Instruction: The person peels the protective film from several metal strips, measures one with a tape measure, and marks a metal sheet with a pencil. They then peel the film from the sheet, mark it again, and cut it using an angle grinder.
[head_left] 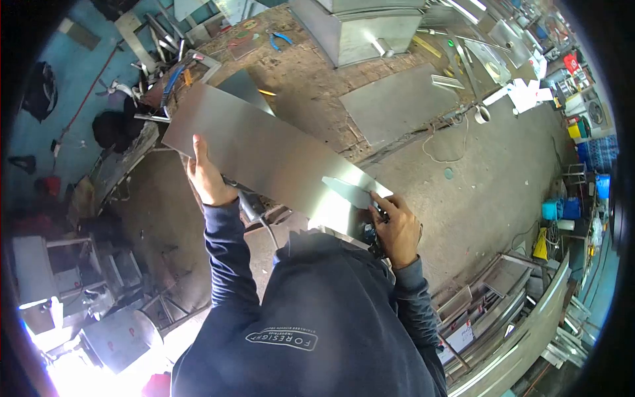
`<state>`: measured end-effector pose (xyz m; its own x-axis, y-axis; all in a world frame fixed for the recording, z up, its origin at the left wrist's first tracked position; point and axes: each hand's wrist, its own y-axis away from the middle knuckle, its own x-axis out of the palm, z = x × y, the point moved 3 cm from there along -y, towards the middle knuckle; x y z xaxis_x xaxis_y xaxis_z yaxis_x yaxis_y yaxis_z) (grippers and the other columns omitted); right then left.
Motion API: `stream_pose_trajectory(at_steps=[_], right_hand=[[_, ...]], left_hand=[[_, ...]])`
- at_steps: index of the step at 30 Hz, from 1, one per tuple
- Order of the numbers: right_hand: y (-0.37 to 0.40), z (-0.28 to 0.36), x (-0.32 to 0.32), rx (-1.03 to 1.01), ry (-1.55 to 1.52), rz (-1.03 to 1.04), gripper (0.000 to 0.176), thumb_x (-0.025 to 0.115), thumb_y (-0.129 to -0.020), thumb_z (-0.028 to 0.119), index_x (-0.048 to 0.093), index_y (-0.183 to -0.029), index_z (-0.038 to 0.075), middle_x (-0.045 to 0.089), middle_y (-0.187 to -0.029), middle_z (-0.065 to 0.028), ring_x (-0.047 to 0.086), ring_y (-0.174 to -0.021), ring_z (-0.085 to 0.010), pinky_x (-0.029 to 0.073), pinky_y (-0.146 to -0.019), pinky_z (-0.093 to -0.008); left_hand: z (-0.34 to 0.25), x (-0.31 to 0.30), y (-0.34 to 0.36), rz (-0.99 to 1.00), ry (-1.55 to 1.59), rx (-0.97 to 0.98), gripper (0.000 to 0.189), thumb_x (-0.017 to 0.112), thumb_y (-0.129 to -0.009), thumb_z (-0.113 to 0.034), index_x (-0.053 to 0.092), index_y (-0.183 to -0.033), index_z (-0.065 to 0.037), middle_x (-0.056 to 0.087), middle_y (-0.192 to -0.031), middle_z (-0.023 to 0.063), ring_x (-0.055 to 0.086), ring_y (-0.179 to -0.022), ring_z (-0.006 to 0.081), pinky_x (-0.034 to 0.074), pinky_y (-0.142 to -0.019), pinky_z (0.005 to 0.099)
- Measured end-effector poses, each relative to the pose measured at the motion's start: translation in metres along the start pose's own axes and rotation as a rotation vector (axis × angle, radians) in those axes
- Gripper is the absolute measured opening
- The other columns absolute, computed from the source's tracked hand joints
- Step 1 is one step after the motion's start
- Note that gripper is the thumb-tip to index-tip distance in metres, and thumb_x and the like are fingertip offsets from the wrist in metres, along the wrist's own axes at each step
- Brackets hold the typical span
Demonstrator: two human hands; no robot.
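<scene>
A long, shiny metal sheet (264,155) slants across the front of my body, its far left end over the workbench. My left hand (210,177) grips its near edge towards the left end, thumb lying on the upper face. At the other end, my right hand (397,228) is closed on the sheet's right edge with the fingers bent. A pale, pointed patch shows on the sheet beside those fingers. Something dark sits just below my right hand, partly hidden by it. Under the sheet, near my left wrist, is a grey tool with a cord (251,206).
The wooden workbench (304,92) holds a metal box (360,40), blue-handled pliers (280,41) and a flat metal sheet (400,102). A rack of metal pieces (489,311) stands at lower right. Metal frames (86,264) stand at left, near a bright glare.
</scene>
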<state>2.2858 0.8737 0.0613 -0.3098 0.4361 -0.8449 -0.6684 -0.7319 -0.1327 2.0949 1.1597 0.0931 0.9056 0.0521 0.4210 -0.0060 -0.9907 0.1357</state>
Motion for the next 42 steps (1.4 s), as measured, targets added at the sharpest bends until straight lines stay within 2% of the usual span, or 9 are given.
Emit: stream_pose_trajectory(at_steps=[5, 17, 20, 25, 29, 34, 38, 40, 42], right_hand=[[-0.004, 0.023, 0.031, -0.059, -0.156, 0.090, 0.017, 0.073, -0.078, 0.020, 0.069, -0.089, 0.008, 0.066, -0.089, -0.0104, 0.067, -0.073, -0.0321, 0.053, -0.062, -0.0398], [-0.013, 0.037, 0.084, -0.467, -0.133, 0.527, 0.035, 0.062, -0.086, 0.025, 0.055, -0.108, -0.002, 0.062, -0.096, -0.0182, 0.064, -0.082, -0.0376, 0.052, -0.069, -0.0457], [-0.013, 0.026, 0.086, -0.511, -0.202, 0.508, 0.038, 0.059, -0.089, 0.028, 0.054, -0.110, -0.002, 0.061, -0.095, -0.0186, 0.063, -0.082, -0.0379, 0.052, -0.070, -0.0450], [-0.011, 0.034, 0.062, -0.400, -0.366, 0.432, 0.030, 0.070, -0.083, 0.022, 0.062, -0.106, 0.005, 0.063, -0.093, -0.0131, 0.065, -0.078, -0.0310, 0.053, -0.067, -0.0392], [0.006, 0.023, 0.074, -0.344, -0.340, 0.213, 0.027, 0.077, -0.076, 0.021, 0.070, -0.100, 0.010, 0.064, -0.090, -0.0088, 0.066, -0.071, -0.0261, 0.053, -0.060, -0.0348], [0.013, 0.024, 0.080, -0.290, -0.325, 0.146, 0.021, 0.074, -0.079, 0.021, 0.070, -0.096, 0.009, 0.064, -0.089, -0.0082, 0.066, -0.070, -0.0278, 0.053, -0.059, -0.0370], [0.010, 0.024, 0.082, -0.278, -0.286, 0.284, 0.023, 0.067, -0.085, 0.021, 0.064, -0.101, 0.005, 0.062, -0.092, -0.0123, 0.065, -0.074, -0.0341, 0.053, -0.061, -0.0419], [0.009, 0.017, 0.082, -0.298, -0.286, 0.360, 0.025, 0.064, -0.087, 0.022, 0.062, -0.103, 0.003, 0.061, -0.094, -0.0148, 0.065, -0.078, -0.0367, 0.052, -0.064, -0.0435], [0.006, 0.010, 0.084, -0.353, -0.360, 0.579, 0.030, 0.061, -0.088, 0.022, 0.058, -0.108, 0.000, 0.060, -0.099, -0.0198, 0.063, -0.087, -0.0404, 0.052, -0.071, -0.0449]], left_hand=[[-0.027, -0.057, 0.006, -0.109, -0.082, 0.049, 0.039, 0.060, -0.094, -0.035, 0.062, -0.106, 0.003, 0.066, -0.097, 0.0102, 0.066, -0.084, 0.0218, 0.054, -0.072, 0.0357], [-0.052, -0.120, 0.013, -0.260, -0.145, 0.129, 0.047, 0.065, -0.091, -0.036, 0.055, -0.114, 0.003, 0.064, -0.108, 0.0125, 0.065, -0.090, 0.0246, 0.055, -0.074, 0.0394], [-0.052, -0.115, 0.013, -0.292, -0.117, 0.129, 0.051, 0.068, -0.089, -0.036, 0.052, -0.117, 0.003, 0.064, -0.108, 0.0124, 0.065, -0.090, 0.0253, 0.055, -0.075, 0.0414], [-0.048, -0.110, 0.006, -0.214, -0.092, 0.084, 0.051, 0.068, -0.089, -0.033, 0.049, -0.120, 0.002, 0.063, -0.106, 0.0128, 0.065, -0.089, 0.0263, 0.055, -0.074, 0.0421], [-0.040, -0.107, -0.002, -0.217, -0.099, 0.011, 0.047, 0.066, -0.091, -0.032, 0.051, -0.119, 0.001, 0.063, -0.105, 0.0123, 0.066, -0.089, 0.0262, 0.056, -0.074, 0.0415], [-0.046, -0.071, 0.011, 0.047, 0.046, -0.013, 0.041, 0.063, -0.093, -0.031, 0.053, -0.116, 0.001, 0.063, -0.106, 0.0119, 0.065, -0.089, 0.0251, 0.056, -0.071, 0.0402], [-0.045, -0.062, 0.011, 0.158, 0.131, 0.016, 0.039, 0.063, -0.093, -0.031, 0.055, -0.113, 0.001, 0.064, -0.100, 0.0109, 0.066, -0.082, 0.0225, 0.056, -0.068, 0.0376], [-0.041, -0.075, 0.005, -0.002, -0.171, 0.180, 0.036, 0.063, -0.093, -0.031, 0.059, -0.106, 0.002, 0.065, -0.092, 0.0088, 0.065, -0.074, 0.0186, 0.055, -0.065, 0.0332], [-0.038, -0.085, 0.000, -0.053, -0.241, 0.216, 0.035, 0.064, -0.093, -0.031, 0.060, -0.103, 0.002, 0.065, -0.089, 0.0077, 0.065, -0.072, 0.0170, 0.055, -0.064, 0.0317]])
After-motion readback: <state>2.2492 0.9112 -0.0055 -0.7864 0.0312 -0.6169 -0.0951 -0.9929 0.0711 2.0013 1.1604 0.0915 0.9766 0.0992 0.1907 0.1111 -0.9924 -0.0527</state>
